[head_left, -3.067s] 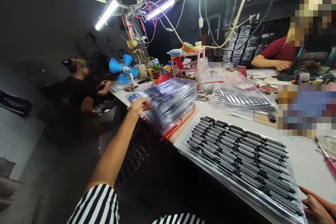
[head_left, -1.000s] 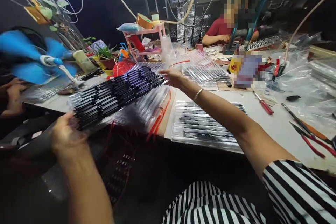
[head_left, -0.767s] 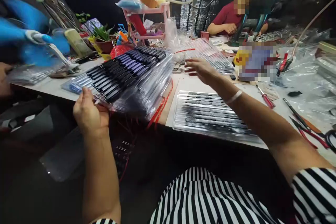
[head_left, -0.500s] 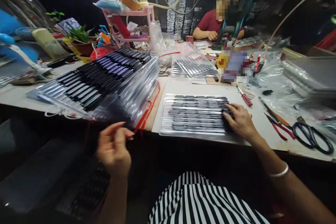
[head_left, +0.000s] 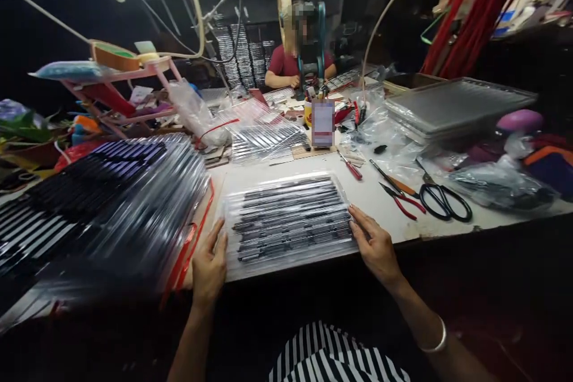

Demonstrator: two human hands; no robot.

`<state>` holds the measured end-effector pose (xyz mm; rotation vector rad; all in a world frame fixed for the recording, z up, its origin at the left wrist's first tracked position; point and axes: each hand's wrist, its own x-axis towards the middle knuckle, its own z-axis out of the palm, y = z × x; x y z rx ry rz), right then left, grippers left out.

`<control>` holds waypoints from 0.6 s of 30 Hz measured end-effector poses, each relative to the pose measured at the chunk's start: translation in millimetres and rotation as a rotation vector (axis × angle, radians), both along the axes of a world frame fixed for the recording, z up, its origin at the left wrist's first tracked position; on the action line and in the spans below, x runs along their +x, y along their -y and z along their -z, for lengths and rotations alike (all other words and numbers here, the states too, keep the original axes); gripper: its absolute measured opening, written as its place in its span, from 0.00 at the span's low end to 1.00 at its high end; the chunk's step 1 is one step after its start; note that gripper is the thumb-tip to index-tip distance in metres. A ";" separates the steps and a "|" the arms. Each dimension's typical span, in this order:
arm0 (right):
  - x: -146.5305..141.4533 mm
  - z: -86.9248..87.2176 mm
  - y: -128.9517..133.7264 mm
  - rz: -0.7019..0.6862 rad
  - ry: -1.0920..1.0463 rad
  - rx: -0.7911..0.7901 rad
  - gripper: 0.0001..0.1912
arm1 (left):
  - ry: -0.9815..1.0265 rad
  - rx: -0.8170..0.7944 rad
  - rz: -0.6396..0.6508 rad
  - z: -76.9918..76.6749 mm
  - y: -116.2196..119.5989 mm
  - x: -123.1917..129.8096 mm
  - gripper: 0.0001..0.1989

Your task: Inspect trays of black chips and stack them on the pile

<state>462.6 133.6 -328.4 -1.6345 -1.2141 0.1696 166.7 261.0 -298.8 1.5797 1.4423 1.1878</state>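
A clear plastic tray (head_left: 231, 262) lies at the table's front edge, with rows of thin dark strips (head_left: 290, 215) in it. My left hand (head_left: 209, 268) grips the tray's left side, thumb and fingers at the rim. On the opposite side, my right hand (head_left: 375, 249) holds the right rim between thumb and fingers. Motion blurs the tray somewhat, and what the strips are is unclear. To the left of my left hand stands a tall stack of similar clear trays (head_left: 138, 227), its top one filled with dark pieces.
Red strapping (head_left: 197, 230) hangs beside the stack. Right of the tray lie a red-handled screwdriver (head_left: 352, 168), pliers (head_left: 409, 205) and black scissors (head_left: 443, 200). Another tray (head_left: 268, 137) and a phone-like screen (head_left: 323, 122) sit behind. A person in a red shirt (head_left: 278, 65) works across the table.
My left hand has come up from below the table edge to the tray's left side. My right hand has shifted from the strips to the right rim. The view has swung right.
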 end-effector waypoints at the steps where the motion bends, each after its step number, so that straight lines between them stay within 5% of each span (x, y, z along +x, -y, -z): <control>1: -0.1 -1.7 0.6 0.005 -0.057 0.017 0.18 | 0.105 0.020 -0.018 -4.7 1.7 3.5 0.22; 4: 1.3 -10.8 4.2 -0.003 -0.240 0.127 0.16 | 0.465 0.028 -0.011 -25.0 6.6 9.4 0.29; 8: 13.8 -28.1 6.8 0.002 -0.336 0.330 0.18 | 0.670 -0.255 0.167 -62.1 13.0 6.9 0.23; 12: 31.5 -26.9 -1.1 0.082 -0.242 0.264 0.20 | 0.848 0.061 0.113 -99.3 11.7 4.5 0.08; 18: 31.8 0.0 -1.6 0.030 -0.003 -0.025 0.18 | 1.001 0.232 -0.112 -141.1 2.0 -10.8 0.12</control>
